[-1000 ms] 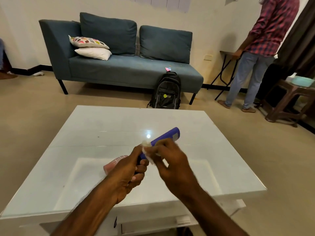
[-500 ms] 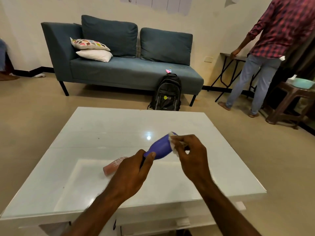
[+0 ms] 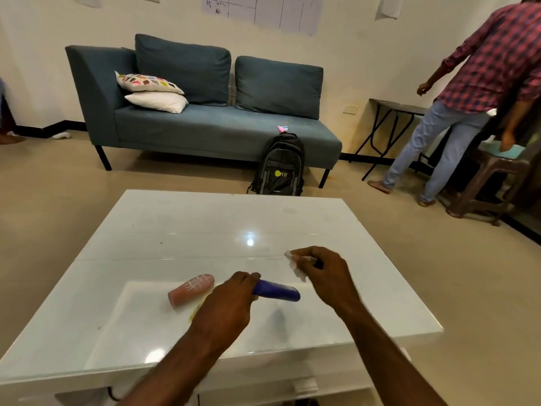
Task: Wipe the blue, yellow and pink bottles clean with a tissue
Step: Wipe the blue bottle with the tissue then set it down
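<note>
Head view: left hand [image 3: 231, 300] grips blue bottle [image 3: 278, 293], right hand [image 3: 328, 273] pinches tissue [image 3: 295, 266], both well inside table [image 3: 175, 230] edges.

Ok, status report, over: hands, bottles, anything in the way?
Left hand grips blue bottle above table. Right hand pinches tissue, clear of bottle. Pink bottle lies nearby, nothing blocking.

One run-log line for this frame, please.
left hand: grips blue bottle | right hand: pinches tissue, off the bottle | pink bottle: lies on table, untouched
</note>
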